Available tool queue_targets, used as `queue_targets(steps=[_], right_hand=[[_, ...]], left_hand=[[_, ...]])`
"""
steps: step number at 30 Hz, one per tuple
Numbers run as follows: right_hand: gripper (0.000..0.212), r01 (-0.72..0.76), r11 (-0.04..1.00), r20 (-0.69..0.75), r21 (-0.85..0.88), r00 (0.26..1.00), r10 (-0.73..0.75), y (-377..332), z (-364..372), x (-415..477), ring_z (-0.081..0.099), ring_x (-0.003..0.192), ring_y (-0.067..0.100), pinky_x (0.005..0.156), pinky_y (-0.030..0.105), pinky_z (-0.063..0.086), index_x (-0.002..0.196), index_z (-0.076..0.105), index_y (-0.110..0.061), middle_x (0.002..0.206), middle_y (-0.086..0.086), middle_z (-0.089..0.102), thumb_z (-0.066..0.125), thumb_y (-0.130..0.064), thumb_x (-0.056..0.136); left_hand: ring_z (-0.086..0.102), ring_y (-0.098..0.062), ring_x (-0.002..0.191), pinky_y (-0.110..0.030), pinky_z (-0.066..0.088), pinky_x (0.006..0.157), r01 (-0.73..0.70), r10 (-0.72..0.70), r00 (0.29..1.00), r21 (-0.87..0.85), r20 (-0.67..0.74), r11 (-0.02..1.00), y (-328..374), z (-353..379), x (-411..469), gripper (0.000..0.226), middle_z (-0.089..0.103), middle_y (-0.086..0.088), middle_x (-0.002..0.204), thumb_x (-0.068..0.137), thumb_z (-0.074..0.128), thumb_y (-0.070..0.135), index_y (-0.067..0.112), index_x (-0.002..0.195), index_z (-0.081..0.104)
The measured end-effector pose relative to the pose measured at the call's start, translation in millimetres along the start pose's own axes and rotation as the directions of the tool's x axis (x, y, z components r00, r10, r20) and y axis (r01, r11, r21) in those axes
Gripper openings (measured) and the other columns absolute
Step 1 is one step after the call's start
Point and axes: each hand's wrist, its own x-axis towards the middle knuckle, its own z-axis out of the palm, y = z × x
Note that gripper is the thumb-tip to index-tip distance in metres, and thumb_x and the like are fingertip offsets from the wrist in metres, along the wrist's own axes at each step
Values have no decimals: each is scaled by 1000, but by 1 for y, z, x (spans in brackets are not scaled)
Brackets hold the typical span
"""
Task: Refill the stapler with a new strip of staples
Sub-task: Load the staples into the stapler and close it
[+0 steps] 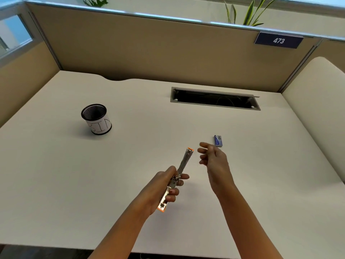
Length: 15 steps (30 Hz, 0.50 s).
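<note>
My left hand [164, 186] grips an orange and metal stapler [183, 162] swung fully open, its two halves in one long line above the desk. The far half points away towards an orange tip; the near half runs under my fingers. My right hand [212, 157] hovers just right of the stapler's far end, fingers loosely curled and apart, nothing visible in them. A small blue staple box [218, 140] lies on the desk just beyond my right fingertips.
A black mesh cup [96, 119] with a white paper label stands at the left of the white desk [74, 174]. A rectangular cable slot [214, 99] opens at the back. Beige partition walls close the desk in on three sides.
</note>
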Motion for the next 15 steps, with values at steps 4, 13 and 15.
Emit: queue_targets(steps=[4,13,15], right_hand=[[37,123,992,-51,16,991,-122,-1,-7,-2,63,72,16,72,27,53,105,63,-6,93,10,65,28,4,100],[21,153,981,107,-117,984,-141,-3,-14,-14,75,76,17,82,32,57,95,69,-10,89,9,72,64,7,85],[22,276,945,171,-178,954,-246,-3,-12,-17,74,75,16,74,29,57,93,69,-11,84,5,75,70,6,79]], left_hand=[[30,-10,46,-19,25,39,19,-19,1000,6,-7,1000,2,-2,2,41,48,-5,81,90,40,24,-1,106,68],[29,-10,46,-19,22,40,63,-62,998,23,-24,998,8,-3,4,39,47,-5,80,88,42,23,-1,105,68],[29,-10,46,-19,23,40,70,-69,997,24,-15,997,9,-3,4,40,47,-5,80,88,42,24,-1,106,68]])
